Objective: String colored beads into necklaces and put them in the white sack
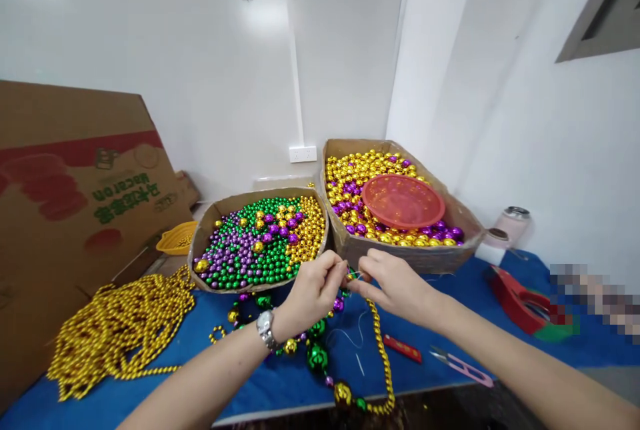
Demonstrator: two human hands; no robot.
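Note:
My left hand (317, 289), with a watch (265, 329) on the wrist, is closed in a pinch over the blue table. Facing it, my right hand (397, 283) pinches fine clear thread (361, 331); the two sets of fingertips almost meet. Between them is one end of a bead necklace, partly hidden by the fingers. Its small gold beads (384, 350) hang down in a loop to the table's front edge. Larger green beads (317, 358), with purple and gold ones, lie below my left hand.
Behind stand a box of green, purple and gold beads (197, 250) and a box of larger beads (405, 259) holding a red bowl (404, 201). Gold bead strands (125, 330) lie left. Pink-handled snips (465, 369), a red packet (403, 349) and a tape dispenser (507, 290) lie right.

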